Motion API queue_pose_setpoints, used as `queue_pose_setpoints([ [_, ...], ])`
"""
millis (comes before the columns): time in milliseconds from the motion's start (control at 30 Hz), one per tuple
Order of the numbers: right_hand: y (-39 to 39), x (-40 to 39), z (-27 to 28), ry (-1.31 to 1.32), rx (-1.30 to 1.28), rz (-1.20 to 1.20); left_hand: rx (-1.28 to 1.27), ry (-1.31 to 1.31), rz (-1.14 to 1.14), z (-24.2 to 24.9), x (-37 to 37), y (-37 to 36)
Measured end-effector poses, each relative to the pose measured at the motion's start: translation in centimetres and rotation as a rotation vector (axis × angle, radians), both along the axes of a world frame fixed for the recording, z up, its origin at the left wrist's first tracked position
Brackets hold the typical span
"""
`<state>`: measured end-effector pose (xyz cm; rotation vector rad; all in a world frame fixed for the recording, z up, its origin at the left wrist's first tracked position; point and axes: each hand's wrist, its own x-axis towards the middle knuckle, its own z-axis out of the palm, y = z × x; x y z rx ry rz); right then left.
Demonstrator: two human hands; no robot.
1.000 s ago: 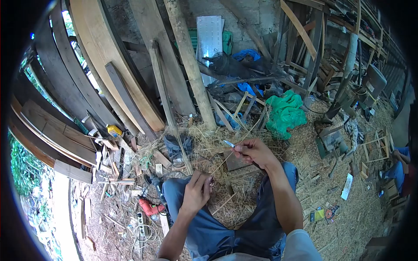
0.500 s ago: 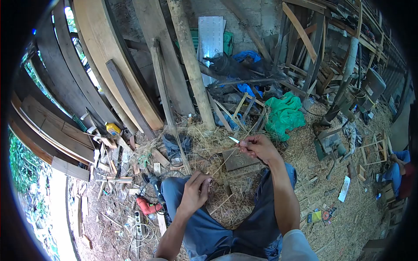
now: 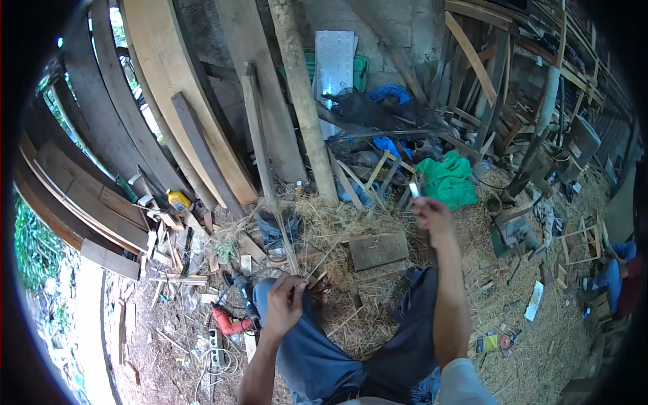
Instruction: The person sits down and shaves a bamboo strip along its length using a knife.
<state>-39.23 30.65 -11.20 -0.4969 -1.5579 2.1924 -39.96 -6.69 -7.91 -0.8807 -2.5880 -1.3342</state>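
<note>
My right hand [image 3: 433, 219] is closed around a small knife [image 3: 414, 190], its pale blade pointing up and away; the handle is hidden in my fingers. Over my left knee, my left hand [image 3: 285, 302] pinches the near end of a thin strip of wood or bamboo [image 3: 325, 259]. The strip slants up to the right, apart from the blade. Beyond my knees a rectangular wooden block [image 3: 378, 251] lies on the shavings, between the two hands.
A red power tool [image 3: 229, 322] and a coiled white cable [image 3: 228, 361] lie left of my legs. Long planks [image 3: 177, 101] lean at the back left. A green cloth [image 3: 447, 179] lies beyond my right hand. At the far right another person [image 3: 619, 270] is partly visible.
My right hand has swung the knife away from the strip, up and to the right, and the blade now points upward. My left hand has shifted slightly left and down, still pinching the strip.
</note>
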Motion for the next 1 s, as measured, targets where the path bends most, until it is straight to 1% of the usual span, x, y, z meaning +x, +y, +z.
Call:
queue_pose_setpoints([
  [100,-4.1,0.5,1.6,0.014,-0.014,0.182,0.05,0.031,-0.038,-0.1,-0.2,1.7],
  [133,-4.9,0.6,1.8,0.018,-0.012,0.176,0.057,0.067,-0.062,-0.2,-0.1,2.1],
  [200,-6.6,0.7,2.1,0.134,-0.146,0.34,0.059,0.112,-0.085,-0.1,-0.1,2.6],
  [233,-7.4,0.7,2.1,0.136,-0.148,0.342,0.075,0.071,-0.073,-0.1,-0.1,2.7],
  [300,-9.0,0.9,2.2,0.13,-0.107,0.435,0.087,0.029,-0.057,0.0,0.2,2.9],
  [333,-10.0,1.1,2.4,0.129,-0.112,0.439,0.11,-0.038,-0.06,0.3,0.3,3.2],
  [367,-11.0,1.3,2.6,0.071,-0.065,0.491,0.135,-0.104,-0.062,0.4,0.5,3.5],
  [400,-11.5,1.3,2.8,0.015,-0.018,0.543,0.133,-0.104,-0.056,0.3,0.4,3.7],
  [467,-11.6,1.0,2.4,-0.009,-0.004,0.553,0.267,-0.285,-0.02,0.0,0.1,3.9],
  [533,-10.6,0.6,1.9,-0.02,-0.083,0.332,0.313,-0.328,-0.013,0.2,-0.1,4.0],
  [567,-9.8,0.7,1.8,0.058,-0.03,0.362,0.362,-0.376,-0.014,0.2,-0.2,4.2],
  [600,-9.9,1.0,2.4,0.057,-0.026,0.359,0.365,-0.377,-0.018,0.2,-0.2,4.2],
  [667,-10.7,1.6,3.6,0.056,-0.035,0.408,0.219,-0.342,-0.002,0.3,0.0,4.4],
  [700,-11.3,1.7,4.1,0.02,-0.022,0.451,0.218,-0.348,-0.008,0.2,0.1,4.6],
  [767,-11.6,1.5,3.6,0.014,-0.021,0.467,0.169,-0.255,-0.015,-0.1,0.4,5.0],
  [800,-11.6,1.4,3.5,0.015,-0.014,0.497,0.164,-0.26,-0.021,-0.7,0.4,4.9],
  [867,-11.2,1.3,3.6,0.047,0.014,0.479,0.219,-0.12,-0.107,-2.2,0.1,4.6],
  [933,-11.0,1.1,3.2,0.037,0.002,0.547,0.209,-0.092,-0.113,-2.3,0.2,4.7],
  [1000,-10.9,0.9,2.9,0.007,0.005,0.557,0.2,-0.067,-0.123,-2.1,0.3,4.8],
])
